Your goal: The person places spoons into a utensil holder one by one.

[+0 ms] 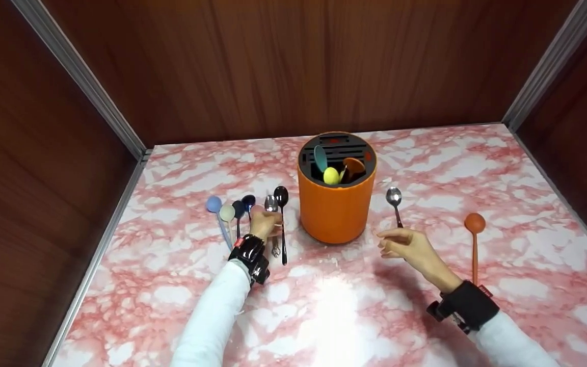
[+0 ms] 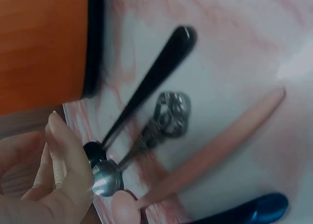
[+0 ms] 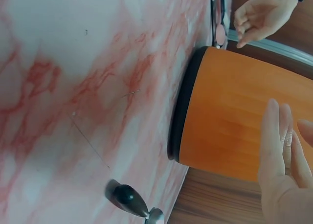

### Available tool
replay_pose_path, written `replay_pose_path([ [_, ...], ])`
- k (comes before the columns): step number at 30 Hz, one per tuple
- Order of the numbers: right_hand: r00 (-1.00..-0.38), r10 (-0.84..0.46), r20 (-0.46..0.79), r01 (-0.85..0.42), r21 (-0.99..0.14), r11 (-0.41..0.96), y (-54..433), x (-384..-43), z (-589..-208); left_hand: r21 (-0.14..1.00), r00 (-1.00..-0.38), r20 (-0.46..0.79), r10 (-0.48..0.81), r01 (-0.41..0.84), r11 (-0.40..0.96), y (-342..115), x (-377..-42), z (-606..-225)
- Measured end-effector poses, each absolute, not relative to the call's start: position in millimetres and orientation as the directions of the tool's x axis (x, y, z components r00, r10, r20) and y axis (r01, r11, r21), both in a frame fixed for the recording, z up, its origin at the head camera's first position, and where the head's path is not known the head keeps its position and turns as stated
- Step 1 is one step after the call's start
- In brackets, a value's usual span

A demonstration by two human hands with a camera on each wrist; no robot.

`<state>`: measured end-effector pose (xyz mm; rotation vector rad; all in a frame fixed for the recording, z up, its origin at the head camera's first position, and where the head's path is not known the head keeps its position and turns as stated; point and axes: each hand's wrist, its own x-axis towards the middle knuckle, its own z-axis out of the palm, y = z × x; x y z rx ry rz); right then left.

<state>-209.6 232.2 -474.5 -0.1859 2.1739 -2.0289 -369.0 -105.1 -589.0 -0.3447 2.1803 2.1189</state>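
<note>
My left hand (image 1: 265, 224) hovers over a row of spoons, its fingers loosely bent around nothing. Beneath and beside it lie a silver spoon (image 1: 271, 204) with an ornate handle end, a black spoon (image 1: 281, 196) and a pink spoon (image 2: 210, 158), partly covered by the hand in the head view. Right of the orange utensil holder (image 1: 335, 214), my right hand (image 1: 408, 244) is held above the table with relaxed fingers and an empty grasp. Just beyond its fingers is another silver spoon (image 1: 394, 197), whose handle the hand partly hides.
Farther left in the row lie a light blue spoon (image 1: 214, 204), a pale green spoon (image 1: 227, 213) and two dark blue ones. An orange spoon (image 1: 475, 223) lies at the right. Teal, yellow and orange utensil heads stick out of the holder's slotted black top (image 1: 342, 148). Wooden panels enclose the table.
</note>
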Motion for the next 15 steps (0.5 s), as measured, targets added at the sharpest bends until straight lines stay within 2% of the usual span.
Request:
replay_pose_path([
  [2,-0.978,-0.206,-0.032,0.019,-0.998,0.065,232.7,-209.1,-475.0,0.983,-0.978,-0.165,-0.126,-0.173,0.058,-110.2,-381.7,-605.2],
  [6,-0.976,-0.214,-0.025,0.013,-0.998,0.054,233.7,-208.8,-476.4,0.95,-0.967,-0.157,-0.201,-0.204,0.236,-122.7,-424.3,-654.5],
  [9,-0.976,-0.214,-0.027,0.016,-0.998,0.056,234.8,-208.2,-477.3,0.914,-0.967,-0.098,-0.235,-0.181,0.362,-131.4,-450.8,-687.1],
  [12,-0.977,-0.212,-0.028,0.017,-0.998,0.053,235.9,-206.8,-478.0,0.848,-0.974,0.002,-0.227,-0.119,0.517,-138.3,-461.5,-703.3],
  [15,-0.975,-0.218,-0.031,0.022,-0.999,0.044,237.1,-205.2,-479.2,0.767,-0.972,0.098,-0.213,-0.063,0.639,-139.8,-457.6,-703.7],
])
